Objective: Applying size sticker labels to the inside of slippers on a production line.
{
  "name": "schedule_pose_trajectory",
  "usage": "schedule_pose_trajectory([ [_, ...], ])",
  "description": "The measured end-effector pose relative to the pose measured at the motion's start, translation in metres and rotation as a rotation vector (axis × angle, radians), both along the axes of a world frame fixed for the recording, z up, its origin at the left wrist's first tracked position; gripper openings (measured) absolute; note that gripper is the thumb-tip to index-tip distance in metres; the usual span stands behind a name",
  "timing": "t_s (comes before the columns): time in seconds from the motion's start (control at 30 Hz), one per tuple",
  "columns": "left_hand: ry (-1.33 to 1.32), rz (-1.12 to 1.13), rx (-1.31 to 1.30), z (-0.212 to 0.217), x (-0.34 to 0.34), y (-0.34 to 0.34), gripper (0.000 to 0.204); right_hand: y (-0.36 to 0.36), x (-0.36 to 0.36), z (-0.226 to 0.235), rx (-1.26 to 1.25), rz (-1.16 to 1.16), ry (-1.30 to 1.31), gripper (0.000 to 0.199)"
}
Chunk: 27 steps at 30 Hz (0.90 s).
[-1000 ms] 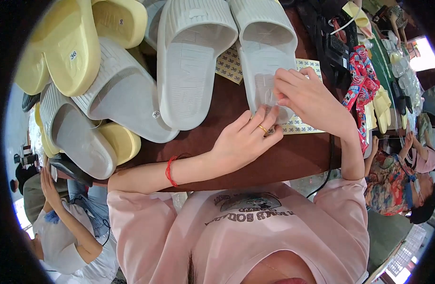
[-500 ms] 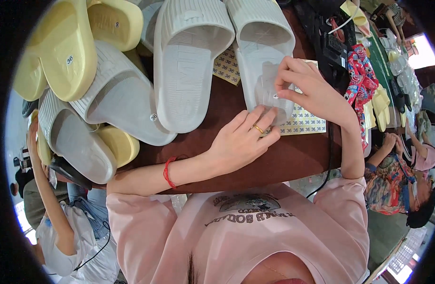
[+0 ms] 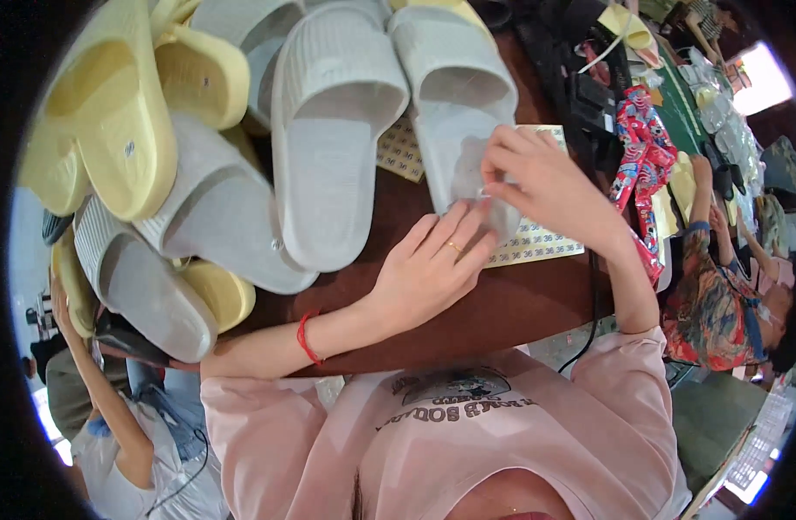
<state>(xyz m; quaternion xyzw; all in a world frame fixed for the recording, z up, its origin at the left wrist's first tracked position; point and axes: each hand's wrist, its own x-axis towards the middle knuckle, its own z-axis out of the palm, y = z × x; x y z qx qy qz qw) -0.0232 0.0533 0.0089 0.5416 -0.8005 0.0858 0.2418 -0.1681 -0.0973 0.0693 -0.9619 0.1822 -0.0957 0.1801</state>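
Observation:
My right hand [image 3: 545, 186] is over the heel of a grey slide slipper [image 3: 454, 143], with its thumb and fingers pinched together. At the thumb tip is a small pale sticker [image 3: 484, 193], slightly blurred. My left hand [image 3: 428, 264], with a ring and a red wrist cord, reaches in from the left. Its fingers stretch out over the heel end, their tips close to the sticker and the right thumb. Both hands cover part of the heel. A sheet of printed stickers [image 3: 545, 247] lies partly under that slipper. Another grey slipper [image 3: 333, 173] stands just to its left.
More grey slippers [image 3: 229, 212] and yellow slippers [image 3: 125, 113] are piled at the left. A second sticker sheet [image 3: 399, 154] shows between the two grey slippers. Red patterned packaging [image 3: 640, 165] and a black cable [image 3: 594, 303] lie at the right. Other people work on both sides.
The right hand has moved slightly left and down, bringing the sticker to the left fingertips. The view has shifted a little, so the slippers sit lower in it.

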Motion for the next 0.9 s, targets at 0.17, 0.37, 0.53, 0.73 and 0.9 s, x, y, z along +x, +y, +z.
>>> schedule_pose_trajectory([
  [0.17,0.021,-0.007,0.088,0.003,-0.007,-0.001,0.044,0.002,-0.009,-0.009,-0.088,-0.019,-0.02,0.021],
  [0.37,-0.009,-0.035,0.122,0.007,-0.01,-0.003,0.045,-0.008,-0.012,-0.021,0.025,-0.034,-0.108,0.026],
  [0.53,-0.026,-0.034,0.119,0.008,-0.012,-0.001,0.046,-0.013,-0.011,-0.025,0.164,-0.02,-0.081,0.024],
  [0.73,-0.02,-0.024,0.13,0.01,-0.012,-0.003,0.046,-0.012,-0.009,-0.026,0.132,-0.032,-0.057,0.021],
  [0.9,0.034,-0.014,0.179,0.008,-0.012,-0.002,0.045,-0.017,-0.013,-0.024,0.161,0.006,-0.073,0.022],
])
